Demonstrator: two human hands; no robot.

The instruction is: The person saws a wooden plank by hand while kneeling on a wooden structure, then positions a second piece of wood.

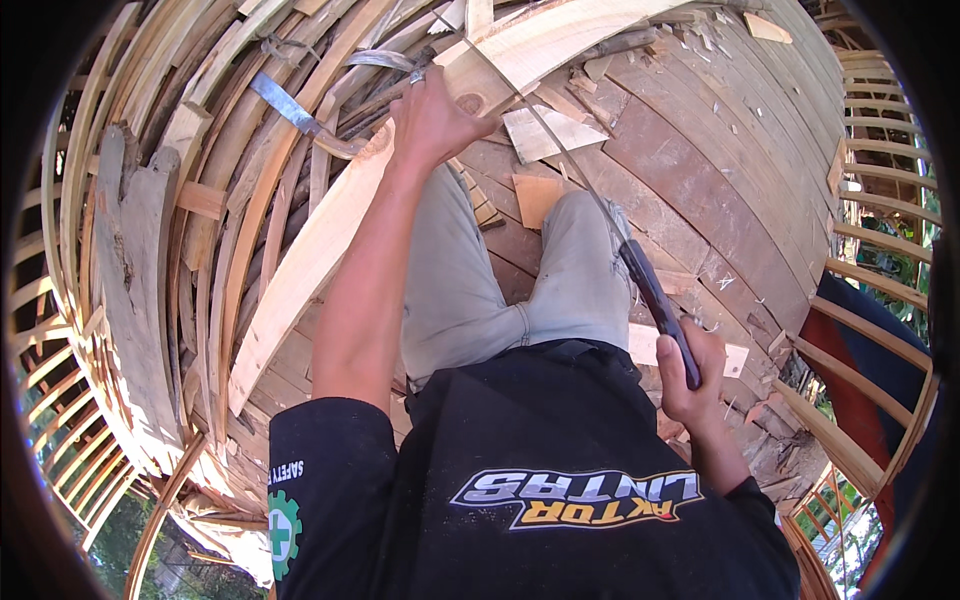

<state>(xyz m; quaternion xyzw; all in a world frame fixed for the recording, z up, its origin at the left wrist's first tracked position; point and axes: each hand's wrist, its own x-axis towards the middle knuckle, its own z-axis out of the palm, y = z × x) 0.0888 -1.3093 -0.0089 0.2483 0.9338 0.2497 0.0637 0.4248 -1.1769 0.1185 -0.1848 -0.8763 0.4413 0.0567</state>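
My left hand (432, 118) presses down on a long pale wooden board (300, 275), its fingers bent around the edge and the thumb stretched toward the right. The board slants across in front of my knees, from the far right to the near left. In my right hand (695, 372), low at the right, is a long-bladed tool (655, 300) with a dark handle. Its narrow blade, seen nearly edge-on, runs up over my right knee and crosses the board just beyond my left hand. Whether the blade has teeth I cannot tell.
A curved metal blade with a wooden handle (285, 102) lies on long strips of wood (215, 210) at the left. Offcuts (550, 133) and chips lie on the planked floor (700, 165) around my legs. Slatted wooden railings (885, 235) rise at both sides.
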